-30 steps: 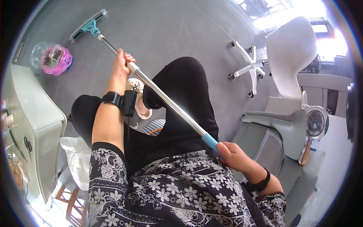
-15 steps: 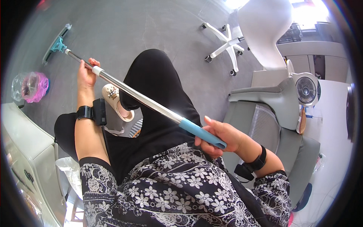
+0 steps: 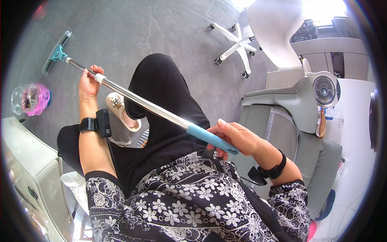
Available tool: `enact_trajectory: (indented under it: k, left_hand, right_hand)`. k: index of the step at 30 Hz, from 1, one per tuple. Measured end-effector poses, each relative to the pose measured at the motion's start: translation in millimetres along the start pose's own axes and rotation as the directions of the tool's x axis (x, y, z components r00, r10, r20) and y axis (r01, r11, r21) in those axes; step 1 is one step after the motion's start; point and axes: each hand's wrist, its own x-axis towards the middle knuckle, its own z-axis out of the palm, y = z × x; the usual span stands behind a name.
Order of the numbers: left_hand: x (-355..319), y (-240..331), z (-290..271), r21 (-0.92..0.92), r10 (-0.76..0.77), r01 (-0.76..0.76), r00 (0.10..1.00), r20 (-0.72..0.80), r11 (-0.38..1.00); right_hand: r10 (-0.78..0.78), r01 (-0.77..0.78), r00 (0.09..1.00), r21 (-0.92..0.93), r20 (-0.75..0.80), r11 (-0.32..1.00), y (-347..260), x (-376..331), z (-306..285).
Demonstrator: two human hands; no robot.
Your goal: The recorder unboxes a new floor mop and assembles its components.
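A floor squeegee (image 3: 147, 105) slants across my lap, its silver telescopic pole running from upper left to lower right. The long thin head (image 3: 57, 53), joined by a teal bracket, is at the far left above the grey floor. My left hand (image 3: 89, 82) grips the narrow part of the pole just below the white collar, fingers curled around it. At the other end, my right hand (image 3: 237, 137) holds the light blue handle (image 3: 209, 138). Its thumb and palm lie over the top, and some fingertips show underneath.
A grey reclining seat (image 3: 258, 125) is at my right, with a round fan (image 3: 324, 89) beyond it. Further off stands a white swivel chair (image 3: 278, 32). A pink bin with a plastic liner (image 3: 35, 99) sits left, near a white cabinet (image 3: 28, 153).
My right hand has rolled over the blue handle, so its back faces up more. The handle has turned, and its end hole shows less. My left hand keeps its grip.
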Motion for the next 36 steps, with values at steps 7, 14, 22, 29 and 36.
enact_trajectory:
  k: [7,14,22,29,36]
  left_hand:
    - [-7.1,-7.3,15.3,0.097,0.093,-0.079,0.983,-0.156,0.992]
    - [-11.0,-19.6,25.7,0.044,0.05,-0.041,0.974,-0.22,0.998]
    - [-11.7,-14.3,25.4,0.011,0.043,-0.042,0.984,-0.174,0.999]
    - [-8.3,-14.7,31.1,-0.028,0.017,-0.021,0.988,-0.151,0.999]
    - [-6.3,-5.2,14.0,0.003,0.064,-0.064,0.997,-0.031,0.998]
  right_hand:
    - [-0.28,0.162,0.957,-0.656,-0.079,0.737,3.2,-2.8,19.1]
    - [-0.19,-0.025,0.973,-0.885,-0.127,0.464,10.4,7.0,30.4]
    - [0.204,-0.169,0.975,-0.291,0.093,0.942,-2.7,6.9,22.7]
    - [0.161,-0.204,0.938,0.113,0.308,0.972,14.2,9.3,10.7]
    - [0.108,-0.397,0.85,0.491,0.516,0.775,27.0,17.9,7.1]
